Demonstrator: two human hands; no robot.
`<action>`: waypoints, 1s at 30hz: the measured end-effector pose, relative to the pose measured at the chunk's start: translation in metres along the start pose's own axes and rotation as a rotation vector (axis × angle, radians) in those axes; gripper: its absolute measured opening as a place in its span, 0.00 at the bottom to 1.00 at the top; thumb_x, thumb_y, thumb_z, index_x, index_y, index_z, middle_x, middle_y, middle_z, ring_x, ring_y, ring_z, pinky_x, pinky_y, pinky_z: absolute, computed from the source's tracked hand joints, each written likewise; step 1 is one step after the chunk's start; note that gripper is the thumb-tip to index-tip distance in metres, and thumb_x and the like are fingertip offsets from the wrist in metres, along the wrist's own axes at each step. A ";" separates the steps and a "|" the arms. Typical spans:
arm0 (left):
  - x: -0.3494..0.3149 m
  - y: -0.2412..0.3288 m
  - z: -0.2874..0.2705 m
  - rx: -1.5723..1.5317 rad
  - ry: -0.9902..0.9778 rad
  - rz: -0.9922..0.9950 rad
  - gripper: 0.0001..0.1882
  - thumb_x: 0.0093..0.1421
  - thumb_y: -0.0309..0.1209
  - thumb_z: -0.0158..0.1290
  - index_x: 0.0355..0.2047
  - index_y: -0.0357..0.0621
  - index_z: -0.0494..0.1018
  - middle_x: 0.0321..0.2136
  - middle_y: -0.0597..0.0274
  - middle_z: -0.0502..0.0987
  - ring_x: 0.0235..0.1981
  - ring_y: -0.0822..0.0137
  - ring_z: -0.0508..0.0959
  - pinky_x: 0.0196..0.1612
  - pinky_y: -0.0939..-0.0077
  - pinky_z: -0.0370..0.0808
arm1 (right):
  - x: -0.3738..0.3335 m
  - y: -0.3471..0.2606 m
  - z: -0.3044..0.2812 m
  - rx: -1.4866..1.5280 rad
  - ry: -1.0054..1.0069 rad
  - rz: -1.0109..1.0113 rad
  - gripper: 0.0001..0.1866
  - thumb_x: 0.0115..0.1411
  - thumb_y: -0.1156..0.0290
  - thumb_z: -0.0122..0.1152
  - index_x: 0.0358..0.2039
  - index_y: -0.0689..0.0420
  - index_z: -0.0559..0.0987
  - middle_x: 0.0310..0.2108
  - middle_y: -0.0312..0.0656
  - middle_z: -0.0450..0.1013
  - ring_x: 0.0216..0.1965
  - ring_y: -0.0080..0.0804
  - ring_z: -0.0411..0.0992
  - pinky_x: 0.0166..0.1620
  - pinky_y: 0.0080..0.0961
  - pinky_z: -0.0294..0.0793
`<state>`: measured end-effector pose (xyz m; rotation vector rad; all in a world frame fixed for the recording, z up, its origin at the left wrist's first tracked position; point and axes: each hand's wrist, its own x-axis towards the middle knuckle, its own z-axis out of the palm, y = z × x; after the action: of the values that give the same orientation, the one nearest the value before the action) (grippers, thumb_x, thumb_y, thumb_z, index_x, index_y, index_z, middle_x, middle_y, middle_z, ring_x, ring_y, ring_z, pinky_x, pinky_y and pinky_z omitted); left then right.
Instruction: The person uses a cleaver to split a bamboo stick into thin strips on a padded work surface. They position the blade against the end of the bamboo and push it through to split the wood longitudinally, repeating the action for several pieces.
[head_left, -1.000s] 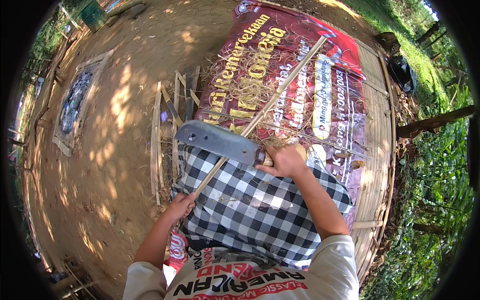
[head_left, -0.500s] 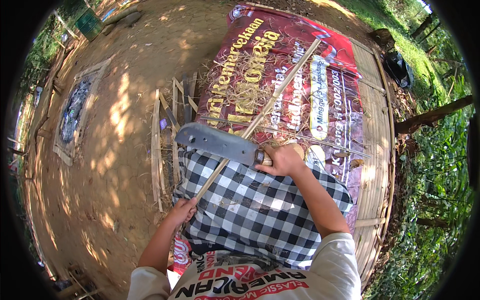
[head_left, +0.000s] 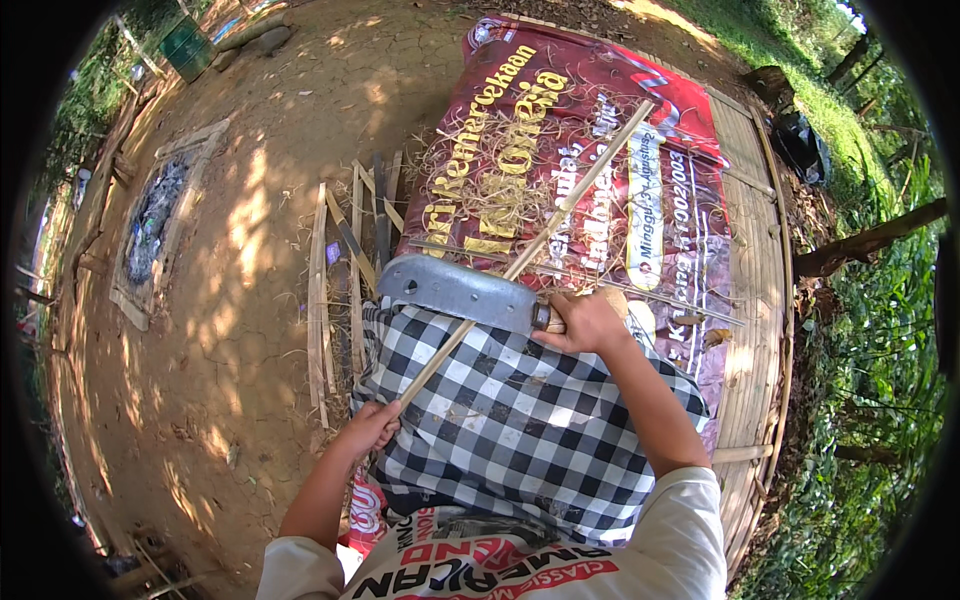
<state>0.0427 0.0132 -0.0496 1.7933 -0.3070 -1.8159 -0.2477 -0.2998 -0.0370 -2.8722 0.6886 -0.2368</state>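
Note:
My left hand [head_left: 376, 428] is closed round the near end of a long, pale bamboo strip [head_left: 568, 200]. The strip runs slantwise up to the far right. My right hand [head_left: 587, 322] grips the wooden handle of a broad, blunt-ended machete [head_left: 455, 292]. Its grey blade, dotted with a few holes, points left and lies across the strip, hiding a short piece of it. Beneath both is a black-and-white checked cloth [head_left: 510, 400] over my lap, with small shavings on it.
A dark red printed banner [head_left: 590, 75], strewn with curly shavings, covers a bamboo platform [head_left: 750, 300]. Cut bamboo strips [head_left: 318, 300] lie on the dirt ground to the left. Farther left is a framed ash pit [head_left: 150, 225]. A wooden pole [head_left: 870, 240] juts in from the right.
The machete has shifted slightly right, and its blade face now looks lighter. The strip's far end has come a little nearer. Both hands keep their grips; the whole view has shifted slightly.

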 end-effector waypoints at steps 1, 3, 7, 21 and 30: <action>0.000 0.000 0.000 -0.002 0.000 0.005 0.28 0.67 0.54 0.46 0.16 0.49 0.61 0.09 0.77 0.56 0.08 0.81 0.52 0.13 0.83 0.47 | 0.001 0.013 0.000 -0.046 0.042 -0.002 0.35 0.54 0.34 0.55 0.32 0.61 0.76 0.15 0.48 0.73 0.19 0.47 0.75 0.24 0.39 0.73; -0.001 0.003 -0.001 -0.008 -0.006 0.019 0.28 0.67 0.54 0.46 0.16 0.49 0.61 0.10 0.77 0.56 0.08 0.82 0.52 0.13 0.83 0.47 | -0.001 0.044 -0.005 0.037 0.055 0.222 0.33 0.55 0.37 0.57 0.28 0.61 0.74 0.14 0.49 0.72 0.18 0.48 0.74 0.23 0.42 0.72; 0.001 0.009 0.001 0.021 -0.014 -0.022 0.28 0.67 0.54 0.45 0.16 0.50 0.60 0.10 0.77 0.55 0.09 0.82 0.52 0.13 0.83 0.47 | -0.006 0.039 0.007 0.071 0.139 0.317 0.33 0.56 0.39 0.58 0.34 0.63 0.75 0.14 0.51 0.72 0.19 0.50 0.75 0.25 0.42 0.75; 0.005 0.000 -0.006 -0.029 -0.051 -0.019 0.27 0.69 0.50 0.44 0.16 0.49 0.60 0.10 0.75 0.57 0.09 0.80 0.53 0.13 0.81 0.47 | -0.004 0.013 -0.015 0.050 0.037 0.304 0.35 0.56 0.36 0.55 0.37 0.62 0.74 0.15 0.51 0.73 0.20 0.50 0.76 0.26 0.42 0.76; 0.000 -0.002 -0.002 -0.033 -0.048 0.017 0.27 0.67 0.53 0.47 0.17 0.49 0.62 0.10 0.77 0.56 0.08 0.81 0.52 0.13 0.83 0.47 | -0.005 0.063 -0.044 0.029 0.041 0.822 0.36 0.57 0.36 0.56 0.34 0.65 0.76 0.26 0.56 0.77 0.30 0.54 0.77 0.36 0.46 0.76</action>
<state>0.0441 0.0155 -0.0510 1.7218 -0.3085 -1.8442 -0.2879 -0.3589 -0.0075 -2.3040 1.7461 -0.1748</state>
